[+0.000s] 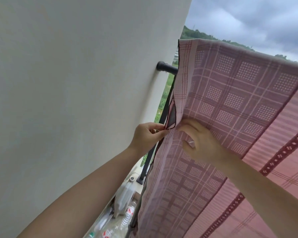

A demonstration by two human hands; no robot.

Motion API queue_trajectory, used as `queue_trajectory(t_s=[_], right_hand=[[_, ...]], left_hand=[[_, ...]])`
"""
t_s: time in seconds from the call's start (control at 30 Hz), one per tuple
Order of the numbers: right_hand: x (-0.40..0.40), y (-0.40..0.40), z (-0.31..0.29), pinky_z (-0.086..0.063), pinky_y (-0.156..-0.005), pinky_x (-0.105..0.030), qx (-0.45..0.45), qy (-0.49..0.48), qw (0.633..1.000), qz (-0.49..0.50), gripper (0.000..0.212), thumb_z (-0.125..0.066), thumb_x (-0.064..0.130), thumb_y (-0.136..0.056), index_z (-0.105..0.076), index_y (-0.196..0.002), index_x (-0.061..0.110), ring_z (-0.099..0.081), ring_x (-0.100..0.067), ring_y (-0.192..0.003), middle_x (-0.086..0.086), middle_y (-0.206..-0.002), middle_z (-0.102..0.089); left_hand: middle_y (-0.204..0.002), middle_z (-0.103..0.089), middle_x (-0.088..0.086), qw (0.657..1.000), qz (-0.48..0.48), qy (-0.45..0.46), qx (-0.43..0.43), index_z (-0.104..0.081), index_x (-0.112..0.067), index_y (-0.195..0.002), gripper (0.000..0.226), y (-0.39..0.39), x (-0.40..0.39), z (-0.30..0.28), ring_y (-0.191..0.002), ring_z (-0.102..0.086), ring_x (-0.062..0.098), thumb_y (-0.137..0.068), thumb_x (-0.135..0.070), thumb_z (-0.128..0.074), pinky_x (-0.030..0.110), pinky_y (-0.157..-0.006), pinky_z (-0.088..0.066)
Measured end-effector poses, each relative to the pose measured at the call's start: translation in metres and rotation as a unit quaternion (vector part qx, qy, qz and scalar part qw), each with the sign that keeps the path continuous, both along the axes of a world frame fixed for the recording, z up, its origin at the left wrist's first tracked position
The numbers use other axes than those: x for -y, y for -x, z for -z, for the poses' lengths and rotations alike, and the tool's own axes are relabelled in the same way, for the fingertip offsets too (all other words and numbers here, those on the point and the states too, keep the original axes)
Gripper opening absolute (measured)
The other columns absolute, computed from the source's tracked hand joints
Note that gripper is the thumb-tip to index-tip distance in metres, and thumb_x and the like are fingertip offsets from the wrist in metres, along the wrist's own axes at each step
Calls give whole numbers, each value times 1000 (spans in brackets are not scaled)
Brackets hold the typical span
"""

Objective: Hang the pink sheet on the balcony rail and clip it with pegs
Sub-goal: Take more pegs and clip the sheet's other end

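Observation:
The pink sheet (230, 93), checked with dotted squares and dark red patterned stripes, hangs over the black balcony rail (168, 68), which is fixed to the wall on the left. My left hand (147, 135) pinches the sheet's dark-stitched left edge between thumb and fingers. My right hand (199, 141) grips a fold of the sheet just to the right of that edge; a ring shows on one finger. Most of the rail is hidden under the cloth. No pegs are visible.
A plain white wall (76, 83) fills the left side. A black upright post (155, 148) runs down to the balcony ledge. Plastic bottles and containers (126, 194) stand at the base near the post. Beyond the rail are green hills and cloudy sky.

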State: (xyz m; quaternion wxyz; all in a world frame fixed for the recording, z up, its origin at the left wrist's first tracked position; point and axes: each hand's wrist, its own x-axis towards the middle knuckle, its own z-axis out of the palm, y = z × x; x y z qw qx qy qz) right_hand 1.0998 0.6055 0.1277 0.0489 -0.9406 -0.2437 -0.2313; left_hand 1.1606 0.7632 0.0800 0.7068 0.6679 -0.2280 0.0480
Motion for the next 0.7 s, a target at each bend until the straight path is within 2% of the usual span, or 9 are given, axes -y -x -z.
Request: queue_trajectory(t_s=[0.13,0.2,0.27,0.37,0.43,0.47,0.53,0.63,0.7], right_hand=[[-4,5,-11,-35,-93,-15,-59,-10,998,24,34,-47,2,-66,-56,-98,2,-46,-8,-95,-10,-102,-55],[-7,9,-17,-47,-85,-26,-76,6,996,44,24,-52,-1,-73,-54,-96,4,-49,-12,-85,-6,-96,-54],[-11,15,-28,-50,-81,-32,-114,20,991,60,23,-54,3,-80,-53,-102,8,-54,-15,-86,-5,-98,-57],[-19,24,-47,-46,-76,-12,-189,16,979,81,37,-57,11,-84,-49,-119,19,-58,-14,-94,-3,-108,-61],[-25,25,-56,-39,-64,1,-228,71,967,86,48,-58,11,-84,-44,-128,25,-55,-6,-84,2,-98,-57],[-27,25,-59,-37,-62,2,-240,107,961,89,52,-57,11,-84,-41,-130,28,-50,-2,-79,7,-92,-50],[-32,26,-68,-34,-72,-4,-247,162,949,108,55,-55,15,-86,-33,-134,30,-45,-5,-85,5,-96,-43],[-40,26,-92,-41,-93,-21,-217,164,954,124,53,-54,12,-87,-34,-134,25,-49,-14,-111,1,-126,-50],[-46,23,-105,-49,-92,-28,-178,157,964,116,46,-56,9,-84,-43,-128,18,-54,-18,-109,-3,-126,-54]], left_hand=[[-60,-59,-13,998,-50,-1,47,-72,-2,-90,19,7,7,2,-40,-50,-6,-75,-14,-72,2,-44,-33],[-53,-57,-17,996,-75,6,46,-74,-5,-85,15,8,10,4,-42,-50,-6,-77,-16,-70,4,-45,-34],[-39,-55,-17,997,-73,24,7,-73,-11,-71,9,7,11,6,-42,-49,-4,-78,-15,-69,6,-48,-37],[-41,-60,-14,996,-38,61,-52,-65,-23,-59,23,0,6,10,-52,-56,7,-76,-9,-70,19,-57,-47],[-43,-62,-15,996,-25,58,-60,-63,-23,-60,24,-2,3,11,-49,-57,2,-75,-6,-70,18,-57,-49],[-45,-63,-14,996,-26,58,-63,-63,-23,-59,25,-3,3,11,-51,-56,4,-74,-5,-71,21,-60,-49],[-52,-60,-7,995,-37,61,-63,-61,-22,-58,24,-2,5,10,-58,-53,15,-72,-5,-73,27,-64,-47],[-53,-48,-4,995,-66,50,-53,-54,-22,-54,30,-1,10,7,-52,-41,12,-71,-8,-74,22,-53,-37],[-53,-48,-4,994,-79,51,-57,-52,-22,-55,30,-3,11,7,-52,-42,13,-71,-9,-75,23,-53,-38]])
